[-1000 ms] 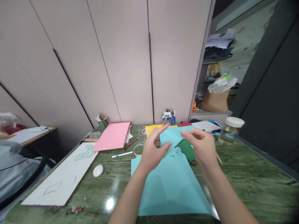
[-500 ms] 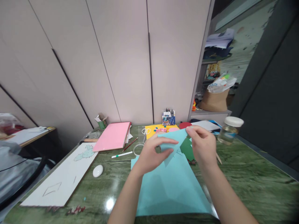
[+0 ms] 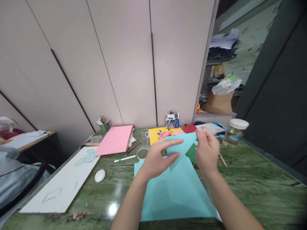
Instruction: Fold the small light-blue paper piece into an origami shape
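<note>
Between my hands, raised above the table, is a small piece of light blue paper [image 3: 185, 143]. My left hand [image 3: 159, 159] pinches its left part between thumb and fingers. At its upper right corner, my right hand [image 3: 208, 150] grips the edge with closed fingers. Below lies a large sheet of the same blue paper [image 3: 176, 191], its far edge cut unevenly. Some green paper [image 3: 192, 154] shows just behind the small piece, partly hidden by my right hand.
A white board [image 3: 64, 175] with a cactus drawing lies left, near a white mouse [image 3: 100, 175]. Behind are a pink folder [image 3: 115, 139], a marker [image 3: 124, 158], a tape ring [image 3: 143, 153], scissors [image 3: 149, 135] and yellow paper [image 3: 153, 138] with pink bits. A lidded jar [image 3: 235, 134] stands right.
My right hand has shifted slightly, its fingers closing further over the paper's corner. The small blue piece has moved a little to the right and turned slightly. My left hand keeps its pinch.
</note>
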A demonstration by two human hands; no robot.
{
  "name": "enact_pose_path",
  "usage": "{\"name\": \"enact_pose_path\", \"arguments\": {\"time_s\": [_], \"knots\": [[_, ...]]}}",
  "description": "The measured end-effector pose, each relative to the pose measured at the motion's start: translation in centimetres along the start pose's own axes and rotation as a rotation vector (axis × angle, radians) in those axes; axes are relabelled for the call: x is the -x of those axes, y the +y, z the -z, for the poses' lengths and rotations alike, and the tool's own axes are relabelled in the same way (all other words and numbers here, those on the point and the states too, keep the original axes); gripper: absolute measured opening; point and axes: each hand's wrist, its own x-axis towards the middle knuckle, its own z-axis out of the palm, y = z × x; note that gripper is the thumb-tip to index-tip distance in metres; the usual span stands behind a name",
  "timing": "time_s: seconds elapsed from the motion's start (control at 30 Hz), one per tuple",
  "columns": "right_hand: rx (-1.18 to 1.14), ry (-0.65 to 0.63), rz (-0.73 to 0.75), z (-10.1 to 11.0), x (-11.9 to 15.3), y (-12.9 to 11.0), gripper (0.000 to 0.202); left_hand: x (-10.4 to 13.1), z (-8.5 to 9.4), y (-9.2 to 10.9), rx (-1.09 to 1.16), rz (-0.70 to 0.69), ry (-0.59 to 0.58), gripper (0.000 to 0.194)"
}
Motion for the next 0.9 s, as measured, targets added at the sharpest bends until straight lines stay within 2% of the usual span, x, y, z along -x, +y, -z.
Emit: {"name": "enact_pose_path", "arguments": {"time_s": [0.2, 0.43, 0.6, 0.7, 0.8, 0.9], "knots": [[0.056, 0.015, 0.069, 0.14, -0.18, -0.15, 0.04, 0.09, -0.21, 0.23, 0.053, -0.015, 0.001, 0.038], [0.055, -0.102, 0.102, 0.7, -0.82, 0.35, 0.03, 0.08, 0.01, -0.27, 0.023, -0.038, 0.024, 0.043], [0.129, -0.065, 0.164, 0.63, -0.41, -0.08, 0.035, 0.16, -0.04, -0.19, 0.04, -0.042, 0.005, 0.045], [0.157, -0.056, 0.125, 0.58, -0.27, -0.3, 0.037, 0.25, -0.05, -0.02, 0.052, -0.04, -0.013, 0.047], [0.138, -0.129, 0.075, 0.74, -0.37, -0.25, 0.032, 0.27, 0.02, -0.12, 0.054, -0.032, 0.011, 0.047], [0.159, -0.223, 0.087, 0.88, -0.32, -0.05, 0.03, 0.2, 0.1, -0.34, 0.05, -0.021, 0.028, 0.049]]}}
